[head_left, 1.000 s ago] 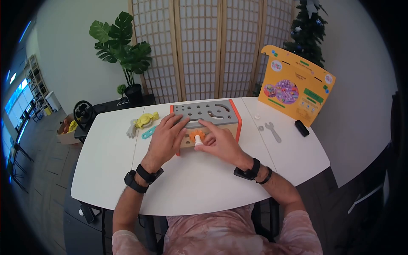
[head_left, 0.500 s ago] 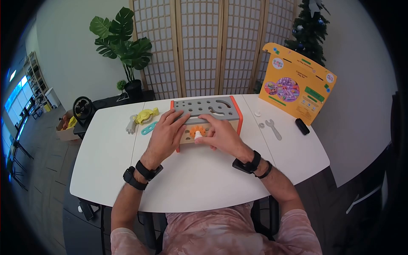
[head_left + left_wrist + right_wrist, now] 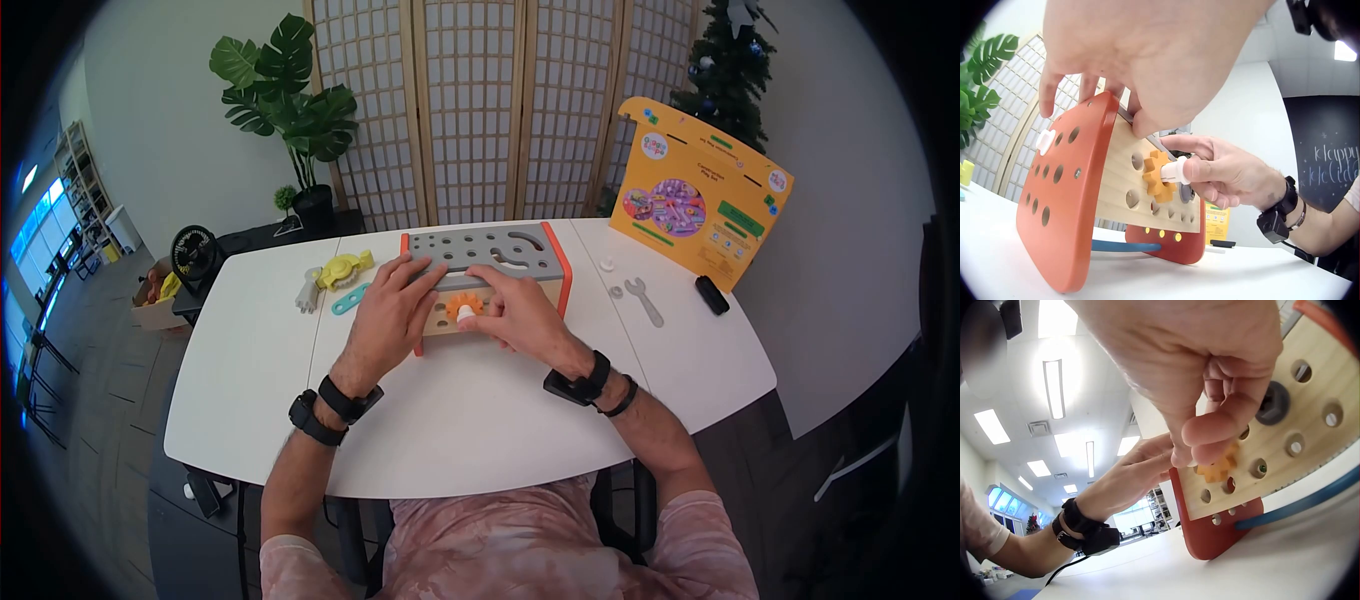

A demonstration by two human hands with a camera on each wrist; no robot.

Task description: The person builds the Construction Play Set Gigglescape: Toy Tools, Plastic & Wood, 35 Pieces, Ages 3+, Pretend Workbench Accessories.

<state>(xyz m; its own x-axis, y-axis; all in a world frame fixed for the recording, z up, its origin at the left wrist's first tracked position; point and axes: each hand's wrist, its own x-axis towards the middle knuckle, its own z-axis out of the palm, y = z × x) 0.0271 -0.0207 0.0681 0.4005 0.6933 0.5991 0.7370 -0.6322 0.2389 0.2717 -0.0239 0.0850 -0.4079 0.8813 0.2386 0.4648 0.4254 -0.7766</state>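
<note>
A toy workbench (image 3: pixel 480 243) stands on the table, with a grey holed top, a wooden front panel (image 3: pixel 1124 150) and red side panels (image 3: pixel 1060 200). An orange gear (image 3: pixel 1159 177) lies against the front panel, with a white peg (image 3: pixel 1175 171) through its middle. My right hand (image 3: pixel 525 318) presses its thumb on the peg's head, while its index finger reaches up to the bench's top edge. My left hand (image 3: pixel 385 318) rests over the top's left front edge, fingers extended. In the right wrist view, the right fingers hide the peg.
Left of the bench lie a yellow toy piece (image 3: pixel 343 270), a grey piece (image 3: pixel 308 291) and a teal holed strip (image 3: pixel 350 299). On the right are a grey wrench (image 3: pixel 645 302), small round pieces, a black object (image 3: pixel 711 296) and a standing yellow box (image 3: pixel 697 195).
The white peg has sunk further into the orange gear under my right thumb, so less of it sticks out. My left hand has stayed on the bench's edge.
</note>
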